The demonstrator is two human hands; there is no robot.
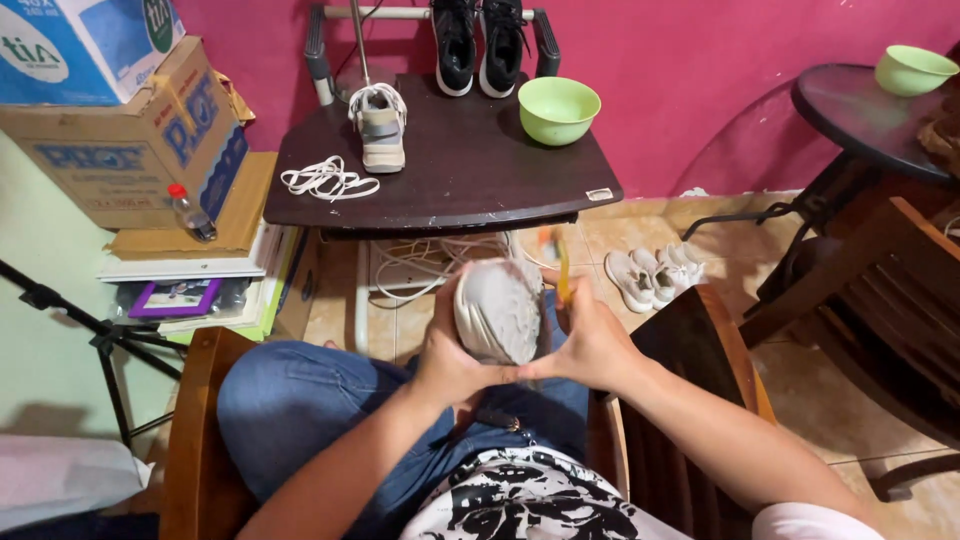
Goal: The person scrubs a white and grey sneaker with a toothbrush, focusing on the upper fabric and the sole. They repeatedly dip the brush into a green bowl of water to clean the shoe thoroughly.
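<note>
A pale grey sneaker (pixel 498 308) is held sole-up over my lap. My left hand (pixel 448 358) grips its left side and heel. Against the shoe's right side, my right hand (pixel 590 345) presses while holding a thin yellow-handled brush (pixel 562 270) that sticks up and is blurred. A matching sneaker (pixel 380 128) without lace stands on the dark low table (pixel 470 180), beside a loose white shoelace (pixel 328 180) and a green bowl (pixel 558 108).
A black pair of shoes (pixel 478 45) stands at the table's back. White sandals (pixel 655 272) lie on the tiled floor. Cardboard boxes (pixel 130 130) are stacked at left, with a small bottle (pixel 188 212). A second green bowl (pixel 914 68) sits on a round table; a wooden chair (pixel 880 300) stands at right.
</note>
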